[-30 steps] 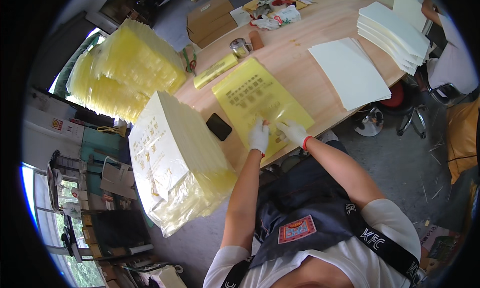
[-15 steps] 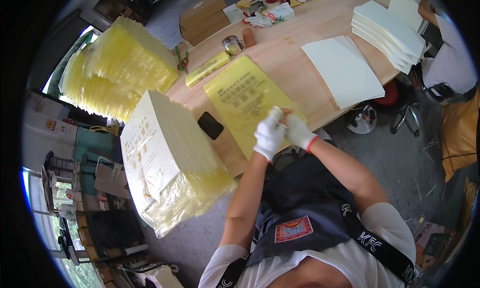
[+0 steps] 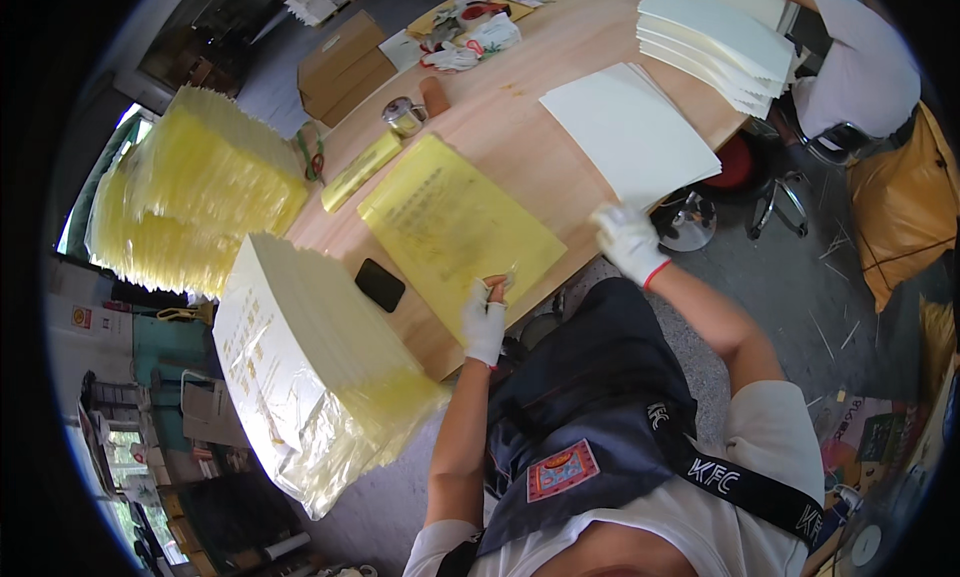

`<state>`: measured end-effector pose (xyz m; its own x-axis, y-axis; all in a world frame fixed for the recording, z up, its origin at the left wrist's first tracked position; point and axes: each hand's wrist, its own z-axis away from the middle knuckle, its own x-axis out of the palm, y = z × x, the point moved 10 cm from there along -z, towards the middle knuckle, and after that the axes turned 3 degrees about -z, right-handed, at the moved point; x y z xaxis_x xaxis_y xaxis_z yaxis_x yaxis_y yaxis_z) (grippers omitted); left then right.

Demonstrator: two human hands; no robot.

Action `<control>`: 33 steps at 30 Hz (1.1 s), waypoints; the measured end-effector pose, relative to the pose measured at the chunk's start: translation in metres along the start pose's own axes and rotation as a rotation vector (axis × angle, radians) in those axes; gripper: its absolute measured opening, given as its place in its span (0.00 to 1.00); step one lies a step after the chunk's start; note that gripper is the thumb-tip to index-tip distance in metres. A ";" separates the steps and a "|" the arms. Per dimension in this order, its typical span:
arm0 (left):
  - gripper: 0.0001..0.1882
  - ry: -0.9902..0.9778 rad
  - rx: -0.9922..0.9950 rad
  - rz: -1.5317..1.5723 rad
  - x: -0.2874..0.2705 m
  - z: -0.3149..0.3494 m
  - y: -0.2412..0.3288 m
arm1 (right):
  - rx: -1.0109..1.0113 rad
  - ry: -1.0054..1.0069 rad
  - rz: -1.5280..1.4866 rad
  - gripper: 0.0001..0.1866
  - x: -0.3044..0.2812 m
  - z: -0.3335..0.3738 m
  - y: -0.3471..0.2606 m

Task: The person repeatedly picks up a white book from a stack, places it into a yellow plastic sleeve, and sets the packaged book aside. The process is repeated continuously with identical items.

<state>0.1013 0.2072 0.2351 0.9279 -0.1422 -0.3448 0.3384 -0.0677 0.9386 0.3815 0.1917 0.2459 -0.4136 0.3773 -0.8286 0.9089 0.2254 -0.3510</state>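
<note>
**Yellow bag at the table's near edge, one hand on it, the other at the white sheets**

From the head camera, looking down: my left hand (image 3: pixel 485 320), in a white glove with the fingertips bare, rests at the near edge of the yellow plastic bag (image 3: pixel 460 222). My thumb and forefinger are pinched together on the bag's lower edge, and something small and pale shows between them; I cannot tell whether it is a corner of the bag itself or a separate scrap. The bag lies flat on the wooden table (image 3: pixel 520 107), slanted, with faint print on its face.

My right hand (image 3: pixel 628 242), also gloved in white with a red cuff, is out to the right at the table's edge, its fingers spread and loosely curled. It touches the near corner of the white sheet (image 3: pixel 630 132) that lies flat beside the bag; whether it has hold of that corner I cannot tell.

A black phone (image 3: pixel 380 284) lies just left of the bag. Beyond it a tall pile of yellow bags wrapped in clear film (image 3: pixel 300 367) leans at the table's end, and a second yellow pile (image 3: pixel 200 197) stands farther left. A stack of white sheets (image 3: pixel 715 42) sits at the far right of the table, near another person's sleeve (image 3: pixel 860 67). A metal cup (image 3: pixel 403 117) and a folded yellow packet (image 3: pixel 360 170) lie above the bag.
</note>
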 end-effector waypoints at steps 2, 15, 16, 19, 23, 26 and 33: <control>0.08 -0.042 -0.074 0.049 0.009 -0.001 -0.010 | 0.073 0.015 0.295 0.21 -0.009 0.004 0.052; 0.28 -0.606 -0.379 0.446 0.146 -0.016 -0.014 | -0.359 -0.141 0.178 0.12 -0.053 0.006 -0.034; 0.31 -0.556 -0.517 0.774 0.158 -0.016 -0.029 | -0.301 -0.228 0.105 0.14 -0.041 0.022 -0.060; 0.19 -0.351 -0.432 0.146 0.119 -0.032 -0.103 | -0.404 0.024 -0.096 0.23 -0.074 0.038 -0.132; 0.19 -0.562 -0.376 0.146 0.097 -0.021 -0.033 | 0.695 0.016 -0.907 0.17 -0.020 0.070 0.036; 0.34 -0.595 -0.253 -0.450 0.089 -0.012 0.008 | 0.912 -0.041 -1.794 0.16 0.059 0.097 0.059; 0.53 -0.784 -0.070 -0.868 0.153 0.066 0.049 | 0.714 -0.081 -0.714 0.20 0.034 0.073 -0.001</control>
<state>0.2493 0.1166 0.2273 0.0395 -0.6465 -0.7619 0.8412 -0.3900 0.3745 0.3705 0.1385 0.1862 -0.8922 0.2965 -0.3407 0.2813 -0.2253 -0.9328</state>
